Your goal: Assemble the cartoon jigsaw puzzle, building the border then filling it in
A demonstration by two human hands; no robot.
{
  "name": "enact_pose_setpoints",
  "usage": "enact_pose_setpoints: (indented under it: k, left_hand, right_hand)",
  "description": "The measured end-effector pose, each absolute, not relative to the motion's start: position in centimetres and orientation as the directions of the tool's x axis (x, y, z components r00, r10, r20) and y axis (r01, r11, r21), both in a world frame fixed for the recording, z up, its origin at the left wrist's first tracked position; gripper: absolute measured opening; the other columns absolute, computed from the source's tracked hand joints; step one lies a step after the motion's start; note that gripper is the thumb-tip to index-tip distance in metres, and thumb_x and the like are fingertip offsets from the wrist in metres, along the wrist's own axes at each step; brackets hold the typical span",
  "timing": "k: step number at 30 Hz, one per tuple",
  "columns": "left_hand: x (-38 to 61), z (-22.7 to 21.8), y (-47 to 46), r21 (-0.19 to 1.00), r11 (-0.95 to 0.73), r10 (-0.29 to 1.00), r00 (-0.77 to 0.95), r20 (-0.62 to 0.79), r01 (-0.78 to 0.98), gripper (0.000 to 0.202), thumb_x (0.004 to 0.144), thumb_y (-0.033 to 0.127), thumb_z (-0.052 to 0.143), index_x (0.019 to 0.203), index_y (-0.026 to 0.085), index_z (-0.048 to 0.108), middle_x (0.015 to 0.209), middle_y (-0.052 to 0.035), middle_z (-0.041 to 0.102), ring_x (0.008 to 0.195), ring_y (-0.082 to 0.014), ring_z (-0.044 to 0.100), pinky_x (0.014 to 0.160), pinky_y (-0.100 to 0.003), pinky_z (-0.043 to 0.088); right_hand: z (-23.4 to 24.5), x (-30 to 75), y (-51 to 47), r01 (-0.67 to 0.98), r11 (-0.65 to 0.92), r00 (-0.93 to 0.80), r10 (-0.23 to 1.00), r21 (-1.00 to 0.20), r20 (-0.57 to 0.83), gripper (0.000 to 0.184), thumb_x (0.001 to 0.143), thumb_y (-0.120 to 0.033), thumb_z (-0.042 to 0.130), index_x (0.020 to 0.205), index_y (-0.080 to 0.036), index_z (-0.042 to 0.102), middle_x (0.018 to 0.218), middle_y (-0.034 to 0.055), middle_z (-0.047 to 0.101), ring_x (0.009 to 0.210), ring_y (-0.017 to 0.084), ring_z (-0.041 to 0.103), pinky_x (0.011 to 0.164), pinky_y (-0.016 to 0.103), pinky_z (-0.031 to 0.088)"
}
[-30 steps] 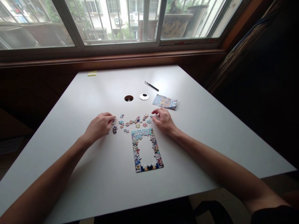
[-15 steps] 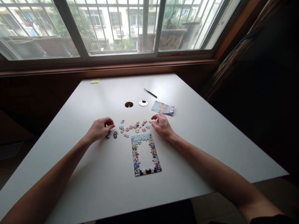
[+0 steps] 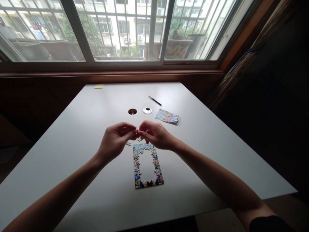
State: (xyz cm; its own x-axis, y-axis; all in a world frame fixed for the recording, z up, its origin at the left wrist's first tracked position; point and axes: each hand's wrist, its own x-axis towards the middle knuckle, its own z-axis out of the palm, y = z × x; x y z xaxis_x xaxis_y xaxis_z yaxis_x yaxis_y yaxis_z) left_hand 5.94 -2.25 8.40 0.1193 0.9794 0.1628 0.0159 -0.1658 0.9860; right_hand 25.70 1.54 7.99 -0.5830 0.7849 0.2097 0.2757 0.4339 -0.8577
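Two bare hands, L hand (image 3: 116,138) and R hand (image 3: 155,133), meet fingertip to fingertip, at or just beyond the far end of a flat, rectangular, multicoloured jigsaw border (image 3: 157,166), prob. card, w/ a light-blue lettered strip across its top. Border lies flat on the smooth white surface (image 3: 108,199), which shows thru its hollow centre.

Grip: both hands pinch thumb-to-finger on one small item (image 3: 137,131). Fingers cover most of it; prob. a jigsaw pc, but can't confirm colour or shape.

To handle it well: pinch lightly, by the rim only, so knobs don't bend & the face stays readable. Let one hand steady while the other turns; pulling both ways at once could flick smth this small away. Keep it low, so any drop is short.

Watch below: a small yellow knobbed pc (image 3: 139,139) and a pale-blue patterned pc (image 3: 128,144) lie close by the hands, nr the border's top edge, easy to brush w/ loose fingers. Forearms flank the border; keep wrists off it so it doesn't skew. Colourful printed paper leaflet (image 3: 167,116) lies beyond the R hand, in line of sight for a quick colour check.
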Motion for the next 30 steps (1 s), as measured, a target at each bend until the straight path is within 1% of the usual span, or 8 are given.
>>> enact_pose_setpoints:
  k: [8, 11, 13, 15, 17, 21, 24, 30]
  left_hand:
    - [5.8, 7.6, -1.5, 0.932, -0.293, 0.93, 0.29, 0.226, 0.212, 0.026, 0.09, 0.036, 0.068, 0.107, 0.016, 0.072, 0.095, -0.009, 0.078, 0.083, -0.0198, 0.075, 0.076, -0.034, 0.065]
    - [3.5, 6.8, 0.6, 0.668, -0.496, 0.866, 0.366, 0.34, 0.555, 0.023, 0.095, 0.033, 0.06, 0.105, 0.019, 0.075, 0.103, -0.0081, 0.077, 0.092, -0.0208, 0.073, 0.089, -0.04, 0.06]
    - [1.7, 5.7, 2.2, 0.443, -0.57, 0.819, 0.438, 0.369, 0.692, 0.03, 0.098, 0.027, 0.051, 0.12, 0.02, 0.07, 0.12, -0.01, 0.072, 0.112, -0.0246, 0.066, 0.101, -0.047, 0.054]
    - [0.1, 4.4, 3.6, 0.318, -0.574, 0.818, 0.504, 0.278, 0.755, 0.042, 0.099, 0.023, 0.046, 0.14, 0.023, 0.057, 0.141, -0.011, 0.06, 0.13, -0.0281, 0.055, 0.106, -0.05, 0.05]
    - [-1.1, 3.1, 4.5, 0.264, -0.57, 0.821, 0.545, 0.169, 0.778, 0.045, 0.1, 0.023, 0.044, 0.143, 0.025, 0.053, 0.15, -0.0109, 0.052, 0.136, -0.0311, 0.05, 0.106, -0.052, 0.049]
    - [-2.0, 2.1, 5.2, 0.345, -0.61, 0.788, 0.591, 0.172, 0.714, 0.031, 0.097, 0.026, 0.049, 0.116, 0.023, 0.073, 0.121, -0.0086, 0.071, 0.113, -0.0243, 0.065, 0.099, -0.04, 0.054]
    - [-2.1, 2.3, 5.3, 0.415, -0.591, 0.803, 0.552, 0.223, 0.692, 0.025, 0.094, 0.028, 0.053, 0.096, 0.022, 0.077, 0.097, -0.0063, 0.074, 0.094, -0.0198, 0.069, 0.091, -0.034, 0.054]
    - [-2.7, 1.8, 5.6, 0.419, -0.539, 0.84, 0.503, 0.203, 0.731, 0.022, 0.092, 0.028, 0.054, 0.09, 0.019, 0.073, 0.098, -0.0092, 0.069, 0.088, -0.0193, 0.063, 0.082, -0.034, 0.051]
  right_hand:
    - [9.1, 27.4, 0.4, 0.336, 0.37, -0.583, 0.804, -0.866, 0.117, 0.024, 0.094, -0.037, 0.058, 0.082, -0.016, 0.062, 0.062, -0.0018, 0.057, 0.053, 0.008, 0.049, 0.05, 0.023, 0.038]
    - [10.1, 28.0, 0.5, 0.39, 0.368, -0.601, 0.796, -0.844, 0.07, 0.022, 0.096, -0.034, 0.055, 0.083, -0.017, 0.06, 0.068, -0.0001, 0.062, 0.056, 0.009, 0.052, 0.053, 0.024, 0.04]
    - [10.7, 28.3, 0.7, 0.437, 0.4, -0.629, 0.776, -0.805, 0.044, 0.02, 0.096, -0.032, 0.053, 0.084, -0.017, 0.059, 0.071, 0.0005, 0.064, 0.06, 0.009, 0.054, 0.056, 0.025, 0.041]
    - [11.0, 28.7, 0.7, 0.471, 0.425, -0.651, 0.759, -0.773, 0.02, 0.019, 0.097, -0.032, 0.052, 0.086, -0.018, 0.059, 0.073, 0.0006, 0.064, 0.062, 0.01, 0.054, 0.058, 0.025, 0.041]
    - [11.1, 28.9, 0.6, 0.494, 0.438, -0.66, 0.751, -0.751, 0.004, 0.02, 0.097, -0.033, 0.051, 0.088, -0.018, 0.06, 0.073, 0.0003, 0.063, 0.063, 0.01, 0.052, 0.058, 0.025, 0.039]
    - [11.0, 28.9, 0.4, 0.497, 0.448, -0.681, 0.732, -0.743, -0.014, 0.022, 0.097, -0.035, 0.052, 0.085, -0.018, 0.059, 0.07, -0.0009, 0.059, 0.063, 0.01, 0.048, 0.058, 0.026, 0.036]
    - [10.9, 28.6, 0.4, 0.489, 0.446, -0.692, 0.721, -0.75, -0.022, 0.021, 0.096, -0.034, 0.052, 0.082, -0.019, 0.059, 0.067, -0.0016, 0.057, 0.061, 0.01, 0.046, 0.056, 0.026, 0.034]
    - [10.9, 28.5, 0.5, 0.486, 0.457, -0.699, 0.715, -0.744, -0.018, 0.02, 0.094, -0.032, 0.054, 0.08, -0.019, 0.059, 0.066, -0.0023, 0.054, 0.06, 0.009, 0.044, 0.056, 0.025, 0.034]
